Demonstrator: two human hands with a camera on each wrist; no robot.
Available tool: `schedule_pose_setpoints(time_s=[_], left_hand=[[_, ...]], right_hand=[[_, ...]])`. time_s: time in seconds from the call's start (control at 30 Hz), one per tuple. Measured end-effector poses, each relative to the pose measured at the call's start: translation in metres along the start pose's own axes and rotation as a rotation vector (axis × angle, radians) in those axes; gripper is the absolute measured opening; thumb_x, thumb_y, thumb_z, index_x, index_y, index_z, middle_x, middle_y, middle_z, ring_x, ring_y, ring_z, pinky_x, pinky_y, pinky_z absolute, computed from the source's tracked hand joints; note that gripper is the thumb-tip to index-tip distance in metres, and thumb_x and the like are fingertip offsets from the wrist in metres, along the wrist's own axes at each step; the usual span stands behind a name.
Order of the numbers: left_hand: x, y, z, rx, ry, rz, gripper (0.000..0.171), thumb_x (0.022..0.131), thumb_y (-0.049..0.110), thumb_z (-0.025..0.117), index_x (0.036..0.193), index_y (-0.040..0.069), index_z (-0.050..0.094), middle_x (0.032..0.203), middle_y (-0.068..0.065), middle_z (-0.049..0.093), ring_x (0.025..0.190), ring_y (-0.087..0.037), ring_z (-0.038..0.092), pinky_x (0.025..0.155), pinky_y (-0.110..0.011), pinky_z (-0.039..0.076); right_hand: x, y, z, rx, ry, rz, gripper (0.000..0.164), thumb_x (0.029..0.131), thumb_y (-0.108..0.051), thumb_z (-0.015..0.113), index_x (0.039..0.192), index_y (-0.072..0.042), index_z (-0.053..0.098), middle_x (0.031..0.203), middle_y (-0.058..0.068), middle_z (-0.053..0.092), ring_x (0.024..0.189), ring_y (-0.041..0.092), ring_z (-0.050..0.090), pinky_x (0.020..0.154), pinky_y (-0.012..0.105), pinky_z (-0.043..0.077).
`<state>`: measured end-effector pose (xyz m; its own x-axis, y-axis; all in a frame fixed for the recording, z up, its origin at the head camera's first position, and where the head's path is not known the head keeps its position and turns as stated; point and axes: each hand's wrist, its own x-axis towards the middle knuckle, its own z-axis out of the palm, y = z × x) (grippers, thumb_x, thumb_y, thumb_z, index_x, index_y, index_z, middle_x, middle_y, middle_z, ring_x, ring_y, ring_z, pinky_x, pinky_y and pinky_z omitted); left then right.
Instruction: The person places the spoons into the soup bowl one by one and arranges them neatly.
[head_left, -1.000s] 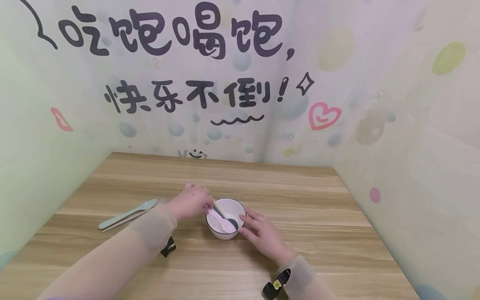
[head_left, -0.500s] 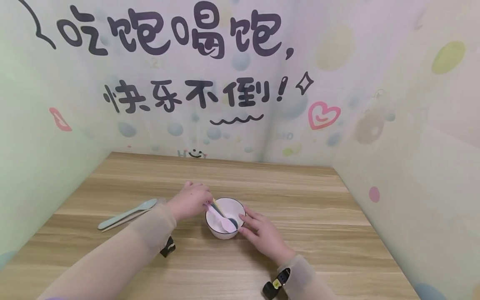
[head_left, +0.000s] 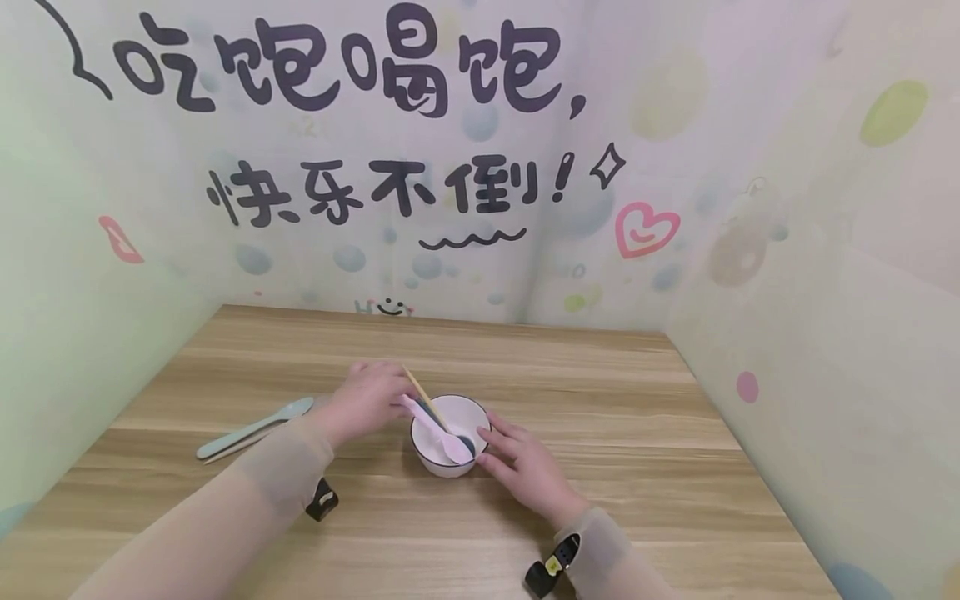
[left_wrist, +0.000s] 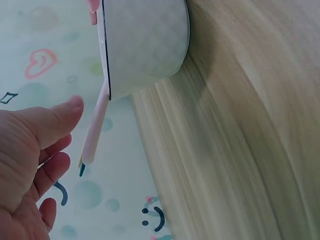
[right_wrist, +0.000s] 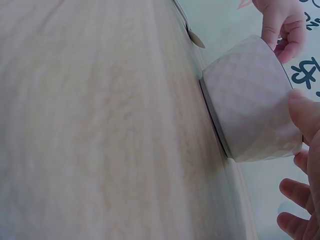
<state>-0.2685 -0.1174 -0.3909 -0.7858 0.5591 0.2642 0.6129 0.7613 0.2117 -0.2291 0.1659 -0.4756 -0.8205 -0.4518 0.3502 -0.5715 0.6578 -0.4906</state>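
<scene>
A white bowl point(head_left: 438, 468) with a dark rim stands upright on the wooden table. Inside lean a pink spoon point(head_left: 452, 448), a dark blue spoon point(head_left: 467, 442) and a thin yellowish stick point(head_left: 424, 395), their upper ends over the left rim. My left hand point(head_left: 369, 398) is just left of these ends; in the left wrist view its loosely bent fingers point(left_wrist: 54, 167) are apart from the pink handle and hold nothing. My right hand point(head_left: 528, 475) holds the bowl's right rim, its thumb point(right_wrist: 302, 112) on the outer wall; the bowl partly hides the other fingers.
Left of the bowl, a pale blue spoon point(head_left: 255, 427) lies next to thin tan sticks point(head_left: 242, 447), partly covered by my left forearm. Behind the table point(head_left: 570, 358) rises a printed wall point(head_left: 337, 275); more walls flank it.
My left hand has let go of the utensil handles and moved slightly left, uncovering the yellowish stick and the spoon ends. The right hand and bowl stay nearly in place.
</scene>
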Motion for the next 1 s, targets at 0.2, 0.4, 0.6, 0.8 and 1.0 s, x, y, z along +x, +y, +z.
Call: schedule_pose_setpoints(time_s=[0.2, 0.4, 0.6, 0.8, 1.0], left_hand=[[-0.007, -0.008, 0.003, -0.061, 0.059, -0.073, 0.018, 0.077, 0.025, 0.080, 0.091, 0.016, 0.074, 0.091, 0.006, 0.064, 0.088, -0.019, 0.058, 0.080, -0.044, 0.033], [-0.019, -0.015, 0.003, -0.194, 0.102, -0.167, 0.022, 0.079, 0.020, 0.079, 0.099, 0.011, 0.073, 0.099, -0.002, 0.066, 0.094, -0.025, 0.061, 0.083, -0.048, 0.040], [-0.038, -0.024, 0.002, -0.341, 0.088, -0.300, 0.025, 0.087, 0.021, 0.072, 0.109, 0.009, 0.070, 0.110, -0.009, 0.064, 0.103, -0.031, 0.058, 0.087, -0.050, 0.046], [-0.057, -0.037, 0.001, -0.442, 0.095, -0.398, 0.032, 0.091, 0.024, 0.067, 0.116, 0.004, 0.065, 0.116, -0.014, 0.061, 0.107, -0.033, 0.054, 0.086, -0.050, 0.045], [-0.077, -0.051, -0.001, -0.479, 0.115, -0.456, 0.041, 0.092, 0.032, 0.065, 0.120, 0.002, 0.062, 0.118, -0.016, 0.060, 0.106, -0.032, 0.053, 0.084, -0.048, 0.046]], right_hand=[[0.000, 0.001, 0.000, 0.002, -0.001, 0.000, 0.048, 0.093, -0.043, 0.061, 0.131, -0.014, 0.061, 0.147, 0.006, 0.044, 0.131, 0.027, 0.044, 0.105, 0.045, 0.036], [0.000, 0.001, 0.000, -0.003, -0.001, 0.003, 0.048, 0.093, -0.044, 0.060, 0.131, -0.015, 0.061, 0.146, 0.006, 0.045, 0.131, 0.027, 0.044, 0.104, 0.045, 0.036], [0.000, 0.001, 0.001, -0.014, -0.001, -0.008, 0.047, 0.093, -0.042, 0.061, 0.130, -0.014, 0.061, 0.146, 0.007, 0.045, 0.131, 0.027, 0.045, 0.104, 0.045, 0.037], [0.000, 0.000, 0.000, -0.008, -0.001, -0.002, 0.047, 0.093, -0.041, 0.061, 0.131, -0.014, 0.061, 0.146, 0.007, 0.045, 0.131, 0.027, 0.045, 0.104, 0.046, 0.036], [0.000, -0.002, -0.001, -0.013, -0.006, 0.003, 0.047, 0.093, -0.041, 0.061, 0.131, -0.014, 0.061, 0.146, 0.006, 0.045, 0.131, 0.027, 0.045, 0.104, 0.045, 0.036]])
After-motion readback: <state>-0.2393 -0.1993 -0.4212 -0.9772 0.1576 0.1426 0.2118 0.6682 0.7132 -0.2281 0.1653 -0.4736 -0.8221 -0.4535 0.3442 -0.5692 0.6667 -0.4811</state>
